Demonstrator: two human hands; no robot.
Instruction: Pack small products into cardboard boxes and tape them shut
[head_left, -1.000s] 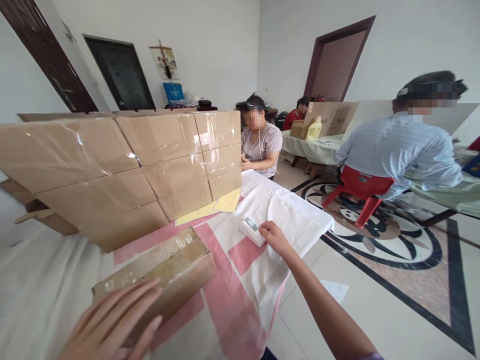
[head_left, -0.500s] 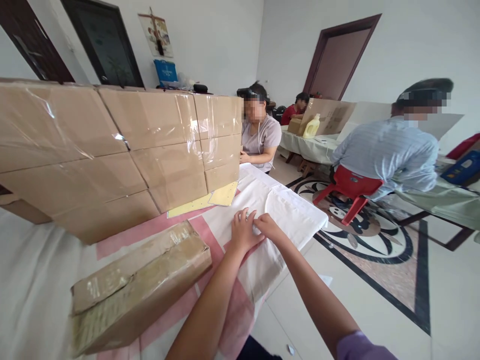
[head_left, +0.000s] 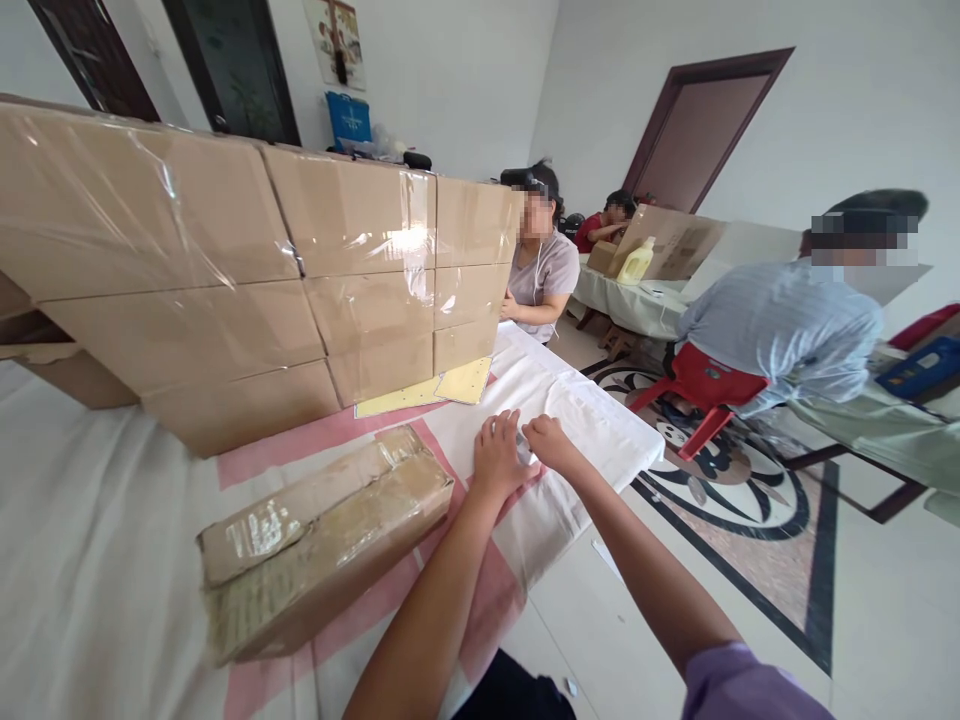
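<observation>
Both my hands meet over a small white device on the cloth-covered table (head_left: 90, 560). My left hand (head_left: 498, 455) lies curled over the device and hides nearly all of it. My right hand (head_left: 547, 442) pinches at the same spot from the right. A taped brown cardboard parcel (head_left: 322, 535) lies flat on the cloth to the left of my left forearm, not touched by either hand.
A tall wall of taped cardboard panels (head_left: 247, 270) stands across the back of the table. A yellow sheet (head_left: 442, 388) lies at its foot. A seated person (head_left: 541, 270) faces me beyond the table; another sits on a red chair (head_left: 701, 385) at the right.
My left hand left the parcel and joined my right hand on the white device, which is now covered. The view shifted left and slightly down.
</observation>
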